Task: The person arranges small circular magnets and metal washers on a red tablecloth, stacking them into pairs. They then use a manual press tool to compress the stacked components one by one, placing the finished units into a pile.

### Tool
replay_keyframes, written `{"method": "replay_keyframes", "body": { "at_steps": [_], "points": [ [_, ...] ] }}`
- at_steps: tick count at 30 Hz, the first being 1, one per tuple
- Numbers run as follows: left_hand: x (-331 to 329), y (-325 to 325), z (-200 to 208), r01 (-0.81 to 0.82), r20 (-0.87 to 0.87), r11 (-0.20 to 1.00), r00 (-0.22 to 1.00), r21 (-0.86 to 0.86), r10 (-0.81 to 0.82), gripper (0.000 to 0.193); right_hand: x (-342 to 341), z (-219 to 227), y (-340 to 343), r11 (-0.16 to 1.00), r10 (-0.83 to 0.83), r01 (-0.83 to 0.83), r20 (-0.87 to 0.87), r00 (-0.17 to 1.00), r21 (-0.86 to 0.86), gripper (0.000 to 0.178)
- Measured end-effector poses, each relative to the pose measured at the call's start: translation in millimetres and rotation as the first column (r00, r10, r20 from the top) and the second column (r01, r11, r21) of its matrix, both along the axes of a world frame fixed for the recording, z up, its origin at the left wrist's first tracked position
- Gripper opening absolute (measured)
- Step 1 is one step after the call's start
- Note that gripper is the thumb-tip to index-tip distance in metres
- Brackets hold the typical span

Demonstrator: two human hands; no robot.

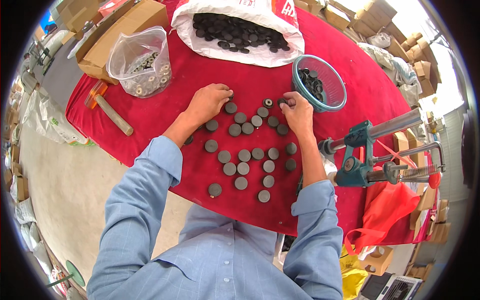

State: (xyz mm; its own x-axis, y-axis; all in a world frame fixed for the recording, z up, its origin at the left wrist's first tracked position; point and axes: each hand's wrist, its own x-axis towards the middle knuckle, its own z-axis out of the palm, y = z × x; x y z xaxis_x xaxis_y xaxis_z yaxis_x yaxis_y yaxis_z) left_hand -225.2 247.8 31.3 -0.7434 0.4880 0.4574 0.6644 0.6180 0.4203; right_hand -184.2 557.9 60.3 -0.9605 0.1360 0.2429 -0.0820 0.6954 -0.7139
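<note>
My left hand reaches over the red cloth, its fingertips closed on a small dark round disc, mostly covered by the fingers. On the other side my right hand pinches a similar black disc between thumb and fingers. Just left of that disc lies one with a pale ring at its centre. Between and below the hands, several grey-black round discs are spread over the cloth, mostly flat face up. One dark disc is partly hidden by my left forearm.
At the far side lies a white sack of black discs. A teal basket holds more, right. Left are a clear plastic bag of ringed parts, a cardboard box and a hammer. A green hand press stands beside my right forearm.
</note>
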Motion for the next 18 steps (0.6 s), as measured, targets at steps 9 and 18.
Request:
{"method": "replay_keyframes", "body": {
  "at_steps": [9, 18],
  "points": [
    [14, -2, 3, 0.026, -0.068, 0.975, 0.997, -0.22, -0.042, 0.047, -1, -5, -16, 0.98, 0.113, -0.063, -0.274, 0.955, 0.187, 0.017],
    [23, -4, 2, -0.009, -0.051, 0.986, 0.999, -0.165, 0.001, 0.059, 1, -20, -29, 0.922, 0.181, -0.069, -0.267, 0.947, 0.38, 0.011]
  ]
}}
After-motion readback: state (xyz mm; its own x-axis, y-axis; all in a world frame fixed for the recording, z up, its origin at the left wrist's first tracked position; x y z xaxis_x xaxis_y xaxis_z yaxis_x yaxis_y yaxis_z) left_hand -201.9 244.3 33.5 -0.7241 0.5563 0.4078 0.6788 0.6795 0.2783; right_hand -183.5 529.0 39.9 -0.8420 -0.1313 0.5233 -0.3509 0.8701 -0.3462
